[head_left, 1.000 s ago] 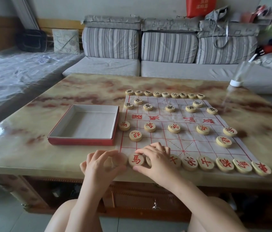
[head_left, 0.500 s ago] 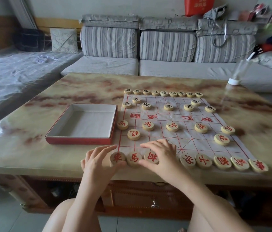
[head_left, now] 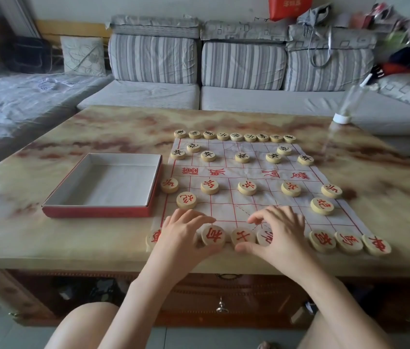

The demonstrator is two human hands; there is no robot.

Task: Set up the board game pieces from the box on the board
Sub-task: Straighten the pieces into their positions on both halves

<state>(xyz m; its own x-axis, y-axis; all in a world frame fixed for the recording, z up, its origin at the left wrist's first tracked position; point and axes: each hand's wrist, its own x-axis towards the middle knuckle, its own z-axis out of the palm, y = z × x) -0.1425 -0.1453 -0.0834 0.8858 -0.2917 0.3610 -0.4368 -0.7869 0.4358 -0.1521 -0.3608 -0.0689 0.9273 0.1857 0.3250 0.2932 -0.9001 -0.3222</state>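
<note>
A paper board (head_left: 224, 205) with red lines lies on the marble table. Black-lettered wooden pieces (head_left: 235, 136) stand along its far side. Red-lettered pieces (head_left: 247, 188) fill the near half, with a row along the near edge. My left hand (head_left: 183, 238) lies over the left end of that row; its thumb and curled fingers bracket a red piece (head_left: 212, 237), and it hides another. My right hand (head_left: 279, 235) curls over the row's middle, partly covering a red piece (head_left: 264, 236) beside the uncovered one (head_left: 243, 237). The red box (head_left: 98, 211) stands left of the board with nothing in it.
The marble table's near edge (head_left: 73, 258) runs just below the near row. A clear bottle (head_left: 347, 107) stands at the far right corner. A striped grey sofa (head_left: 244, 64) runs behind the table. My knees show below the table edge.
Both hands have moved right along the near row. The left hand went from the corner piece to the third one; the right hand went to the middle pieces.
</note>
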